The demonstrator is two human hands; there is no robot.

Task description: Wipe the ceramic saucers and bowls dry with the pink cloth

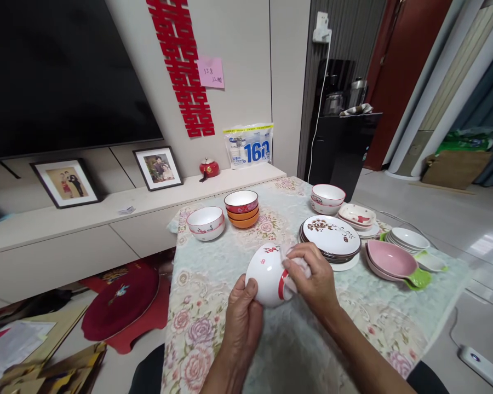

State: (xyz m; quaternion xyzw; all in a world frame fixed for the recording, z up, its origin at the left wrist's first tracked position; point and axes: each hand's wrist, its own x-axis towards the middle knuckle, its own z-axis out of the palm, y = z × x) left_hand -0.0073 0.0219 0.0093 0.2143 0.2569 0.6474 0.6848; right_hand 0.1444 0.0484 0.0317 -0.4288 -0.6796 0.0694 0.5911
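A white bowl with small red flowers and a red band round its foot is tilted over the table, its outside facing me. My left hand grips its rim from the left, thumb on the outside. In my right hand, a white wiping tissue is pinched and pressed against the bowl's foot. Behind it stand a stack of white flowered bowls and a stack of red and orange bowls. A pile of dark-rimmed plates with brown flowers lies just beyond my right hand.
On the right of the flowered tablecloth are pink dishes, small white bowls, patterned square dishes and two stacked bowls. A low cabinet with framed photos runs behind. A red stool stands at left.
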